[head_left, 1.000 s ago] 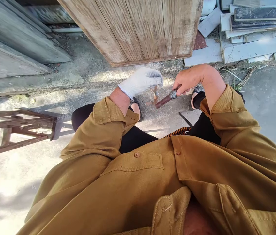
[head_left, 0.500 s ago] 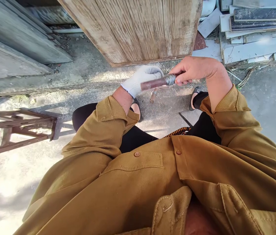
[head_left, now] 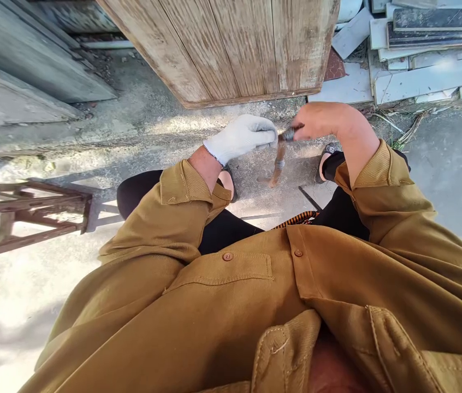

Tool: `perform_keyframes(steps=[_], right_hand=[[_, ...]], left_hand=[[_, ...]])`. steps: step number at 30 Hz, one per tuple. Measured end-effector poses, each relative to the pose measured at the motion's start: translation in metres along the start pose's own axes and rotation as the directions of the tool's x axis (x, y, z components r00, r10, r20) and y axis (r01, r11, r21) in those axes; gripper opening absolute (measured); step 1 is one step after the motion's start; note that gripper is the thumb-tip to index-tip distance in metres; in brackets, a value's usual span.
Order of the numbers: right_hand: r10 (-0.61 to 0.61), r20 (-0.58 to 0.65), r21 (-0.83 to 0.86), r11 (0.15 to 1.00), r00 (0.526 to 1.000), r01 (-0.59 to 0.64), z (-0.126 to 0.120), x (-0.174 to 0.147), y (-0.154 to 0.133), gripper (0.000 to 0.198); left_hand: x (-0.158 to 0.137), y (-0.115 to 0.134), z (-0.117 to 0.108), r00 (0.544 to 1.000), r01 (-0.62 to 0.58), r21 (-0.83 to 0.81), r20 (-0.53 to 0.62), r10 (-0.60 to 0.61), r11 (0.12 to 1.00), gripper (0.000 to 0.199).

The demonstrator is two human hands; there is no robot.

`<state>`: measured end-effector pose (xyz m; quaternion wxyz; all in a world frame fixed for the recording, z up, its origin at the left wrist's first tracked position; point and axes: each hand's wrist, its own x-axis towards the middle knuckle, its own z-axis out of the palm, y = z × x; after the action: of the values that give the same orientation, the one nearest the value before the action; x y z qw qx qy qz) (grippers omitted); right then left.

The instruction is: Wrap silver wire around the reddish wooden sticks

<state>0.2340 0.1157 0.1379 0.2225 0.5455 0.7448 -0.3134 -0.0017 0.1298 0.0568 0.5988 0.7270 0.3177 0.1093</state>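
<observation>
My right hand (head_left: pixel 319 119) is bare and closed on a brown wooden handle (head_left: pixel 282 136) with metal wire wound round it. The handle points left towards my left hand, its far part foreshortened and blurred. My left hand (head_left: pixel 243 137) wears a white knitted glove. Its fingers are curled together right beside that handle; what they hold is hidden. Below the two hands is a second brown wooden stick (head_left: pixel 273 179), also bound with wire, slanting down to the left and smeared by motion. I cannot tell what bears its upper end.
A weathered plank panel (head_left: pixel 235 49) stands just beyond my hands. Stacked pale and dark boards (head_left: pixel 431 60) lie at the far right. On the left are a wooden stool frame (head_left: pixel 30 215) and grey panels (head_left: pixel 42 65). A black-and-orange striped cord (head_left: pixel 296 218) lies between my legs.
The wire-bound handle in my right hand has swung from lying across my glove to a foreshortened pose. The second stick has shifted right and lower. My right hand has turned and dropped slightly.
</observation>
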Motion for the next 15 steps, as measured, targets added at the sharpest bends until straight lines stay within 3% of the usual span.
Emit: perform_keyframes(steps=[2, 4, 8, 11, 13, 15], right_hand=[[-0.091, 0.199, -0.020, 0.995, 0.976, 0.096, -0.004, -0.006, 0.003, 0.023], [-0.122, 0.250, 0.015, 0.992, 0.961, 0.122, -0.007, -0.011, 0.004, 0.033], [-0.083, 0.227, 0.042, 0.996, 0.970, 0.075, -0.007, -0.011, 0.003, 0.040], [-0.066, 0.230, 0.076, 0.996, 0.971, 0.050, -0.004, -0.009, 0.002, 0.038], [-0.183, 0.266, 0.201, 0.971, 0.947, 0.131, -0.003, -0.010, 0.003, 0.035], [-0.346, 0.195, 0.331, 0.904, 0.918, 0.270, -0.002, -0.012, 0.005, 0.033]], left_hand=[[-0.001, 0.003, -0.001, 0.999, 0.020, 0.046, 0.026, -0.022, 0.999, 0.015], [-0.001, 0.007, 0.000, 0.999, 0.022, 0.047, 0.047, -0.024, 0.999, 0.015], [0.001, 0.010, 0.005, 0.999, -0.010, 0.049, 0.031, 0.008, 0.999, 0.017], [0.003, 0.002, 0.006, 0.995, -0.033, 0.114, 0.093, 0.022, 0.993, 0.020], [0.005, -0.007, 0.004, 0.993, -0.038, 0.121, 0.117, 0.024, 0.992, 0.022], [0.008, -0.017, -0.001, 0.996, -0.059, 0.089, 0.076, 0.053, 0.994, 0.026]])
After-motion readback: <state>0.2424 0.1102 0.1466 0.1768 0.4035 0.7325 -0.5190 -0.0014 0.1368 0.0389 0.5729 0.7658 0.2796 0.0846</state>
